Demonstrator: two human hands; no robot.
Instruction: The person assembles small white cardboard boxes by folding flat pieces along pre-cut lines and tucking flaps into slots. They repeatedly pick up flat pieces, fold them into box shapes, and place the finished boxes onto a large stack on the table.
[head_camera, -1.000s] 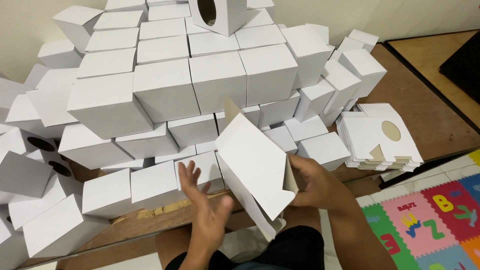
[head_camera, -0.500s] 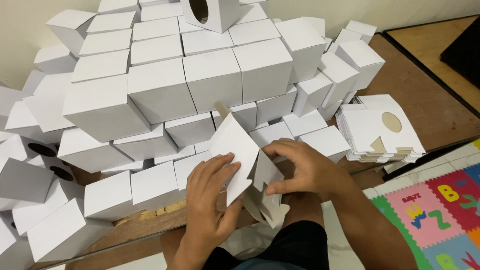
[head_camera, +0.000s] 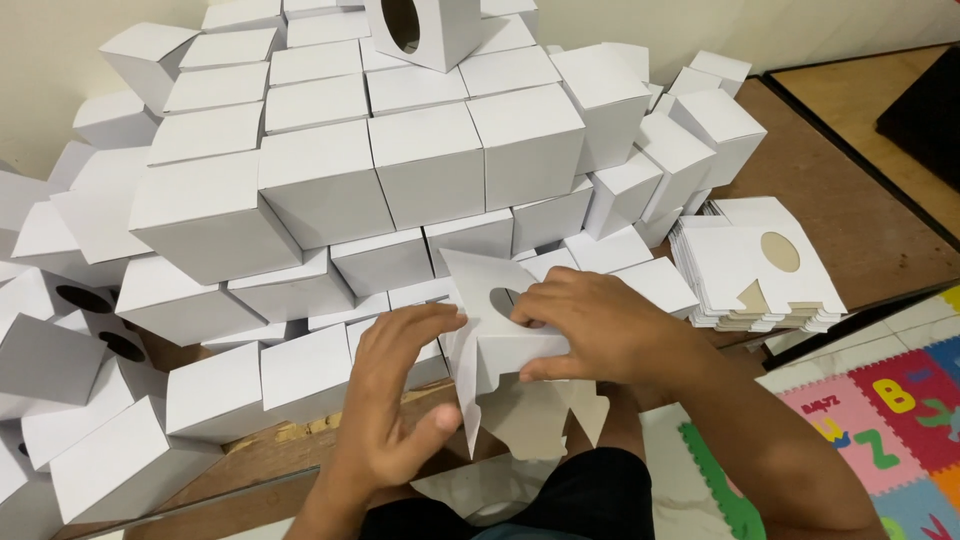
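Observation:
A half-folded white cardboard box (head_camera: 500, 345) with a round hole in one face sits between my hands, its bottom flaps hanging loose. My right hand (head_camera: 610, 325) grips its top and right side, with a finger at the hole. The fingers of my left hand (head_camera: 395, 395) press against the box's left flap. Behind it rises a big pile of finished white boxes (head_camera: 420, 170).
A stack of flat, unfolded box blanks (head_camera: 755, 265) with round holes lies to the right on the brown wooden surface (head_camera: 860, 215). More white boxes crowd the left side (head_camera: 90, 400). A colourful foam play mat (head_camera: 890, 420) covers the floor at lower right.
The flat blank held up a second ago has been folded into a box shape. Both hands have closed in on it, and its holed face now points up toward me.

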